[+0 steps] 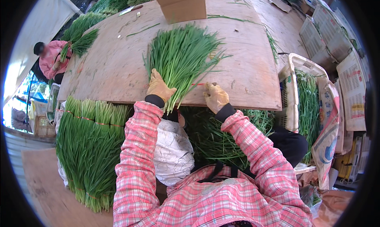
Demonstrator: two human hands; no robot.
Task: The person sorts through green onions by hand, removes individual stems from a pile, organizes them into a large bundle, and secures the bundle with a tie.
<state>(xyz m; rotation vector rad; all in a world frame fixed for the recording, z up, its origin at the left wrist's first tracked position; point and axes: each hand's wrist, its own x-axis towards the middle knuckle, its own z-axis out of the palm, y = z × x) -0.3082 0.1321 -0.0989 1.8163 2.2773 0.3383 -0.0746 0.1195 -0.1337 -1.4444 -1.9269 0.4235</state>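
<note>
A loose bunch of long green chives (180, 55) lies on the wooden table, its leaf tips fanned toward the far side and its pale stems at the near edge. My left hand (160, 87), in a yellowish glove, is closed around the left side of the stems. Just right of the bunch, my right hand (217, 97), gloved too, is closed with the fingers pinching the end of a thin red band (199, 84). That band stretches toward the stems; where it goes behind them is hidden.
A cardboard box (182, 6) stands at the table's (111, 69) far edge. Tied chive bundles (93, 152) are stacked at my left. Loose greens (213, 136) lie below the table edge, and a white crate (293, 65) stands right. A person in pink (54, 61) holds greens at far left.
</note>
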